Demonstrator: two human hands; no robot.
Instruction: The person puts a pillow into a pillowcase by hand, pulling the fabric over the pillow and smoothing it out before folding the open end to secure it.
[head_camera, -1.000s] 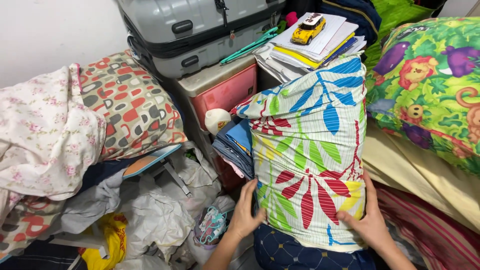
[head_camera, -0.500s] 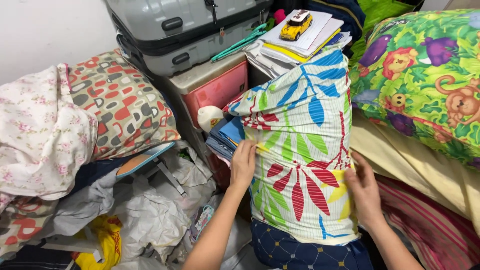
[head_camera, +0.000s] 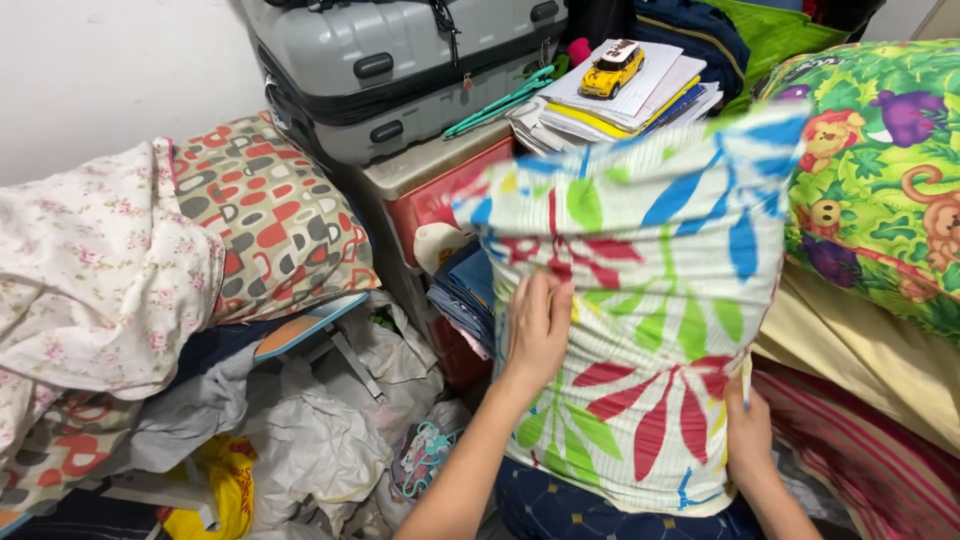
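Note:
A pillow in a white cover with red, green and blue leaf prints (head_camera: 650, 320) stands upright in front of me. Dark blue patterned fabric (head_camera: 560, 510) shows below the cover's lower edge. My left hand (head_camera: 538, 325) lies flat on the cover's front left side, fingers pointing up. My right hand (head_camera: 748, 435) grips the cover's lower right edge, partly hidden behind it. The cover's top is blurred.
A grey suitcase (head_camera: 400, 60) lies on a red plastic drawer unit (head_camera: 430, 190). A yellow toy car (head_camera: 612, 68) sits on stacked papers. A jungle-print pillow (head_camera: 880, 170) is at right, patterned pillows (head_camera: 270, 220) at left, crumpled bags (head_camera: 310, 440) below.
The leaf-print cover has been pulled further up and now hides more of the stacked papers. My left hand slid up from the lower left edge onto the front. My right hand stayed low.

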